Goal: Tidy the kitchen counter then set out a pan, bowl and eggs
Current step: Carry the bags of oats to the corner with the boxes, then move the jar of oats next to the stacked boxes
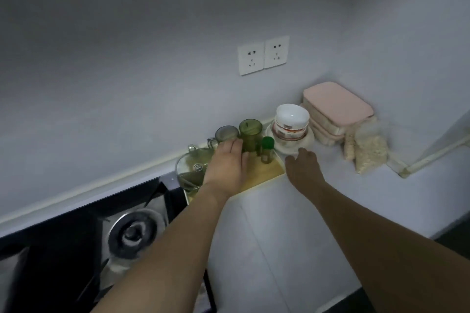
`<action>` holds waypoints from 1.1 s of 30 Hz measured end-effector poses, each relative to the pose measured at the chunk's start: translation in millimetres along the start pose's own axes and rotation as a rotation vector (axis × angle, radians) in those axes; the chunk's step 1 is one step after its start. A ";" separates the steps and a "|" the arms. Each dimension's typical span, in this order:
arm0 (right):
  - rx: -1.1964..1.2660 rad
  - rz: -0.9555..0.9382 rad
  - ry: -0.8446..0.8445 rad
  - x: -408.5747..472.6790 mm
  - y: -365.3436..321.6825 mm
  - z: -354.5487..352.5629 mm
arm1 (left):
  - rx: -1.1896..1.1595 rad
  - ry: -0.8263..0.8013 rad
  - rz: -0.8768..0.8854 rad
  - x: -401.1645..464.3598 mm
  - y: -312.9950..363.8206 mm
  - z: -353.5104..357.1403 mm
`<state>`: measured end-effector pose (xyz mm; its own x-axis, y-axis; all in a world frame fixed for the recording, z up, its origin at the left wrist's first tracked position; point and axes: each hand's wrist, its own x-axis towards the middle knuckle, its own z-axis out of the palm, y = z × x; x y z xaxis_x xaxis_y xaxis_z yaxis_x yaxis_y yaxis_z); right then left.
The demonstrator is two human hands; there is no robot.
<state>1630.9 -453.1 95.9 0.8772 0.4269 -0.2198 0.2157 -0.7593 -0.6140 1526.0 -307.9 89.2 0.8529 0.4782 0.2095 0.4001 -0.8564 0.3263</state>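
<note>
A: Head view, hands first. State of each?

B: Left hand [227,160] is extended over the wooden tray [264,173], back of the hand up, fingers reaching to the base of the green jar [250,138]. The fingertips are hidden behind the hand — whether they grip the jar or only touch it cannot be told. Right hand [302,165] is spread wide and relaxed, holding nothing, just beside the tray's right corner and just in front of the stacked dishes.

A: Position of the task items?

B: Bowl [292,116] — white, topmost in a stack of bowls standing on a white plate [302,146], at the back of the counter [292,223] against the wall. No pan or eggs can be identified in this view.

A: Other items on the tray?

B: A grey-lidded glass jar [225,133] to the left of the green jar, and a small green-capped bottle [267,149] to its right. A glass lid [193,169] lies at the tray's left end, partly behind the left wrist.

A: Surroundings?

B: Gas hob [132,234] at lower left, burner visible. Pink-lidded containers [337,107] stacked in the corner, with clear bags of pale grain [370,150] in front of them. Two wall sockets [263,54] above the counter.
</note>
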 end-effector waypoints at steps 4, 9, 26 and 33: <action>0.019 -0.226 0.006 -39.5 -55.8 36.9 | 0.037 0.067 -0.188 -72.5 -54.6 -51.4; -0.156 -0.548 -0.197 -96.8 -104.7 77.9 | 0.129 0.204 -0.450 -177.1 -92.1 -109.1; -0.318 -1.326 -0.725 -487.0 -208.2 253.0 | 0.199 0.532 -1.197 -616.1 -131.1 -220.1; -0.336 -1.470 -0.907 -684.0 -224.8 331.8 | 0.221 0.548 -1.398 -815.5 -163.2 -272.4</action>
<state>840.1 -411.5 132.8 -0.5766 0.8145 -0.0639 0.7113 0.4620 -0.5298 673.8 -505.1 116.3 -0.4491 0.8750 0.1806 0.8408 0.3456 0.4167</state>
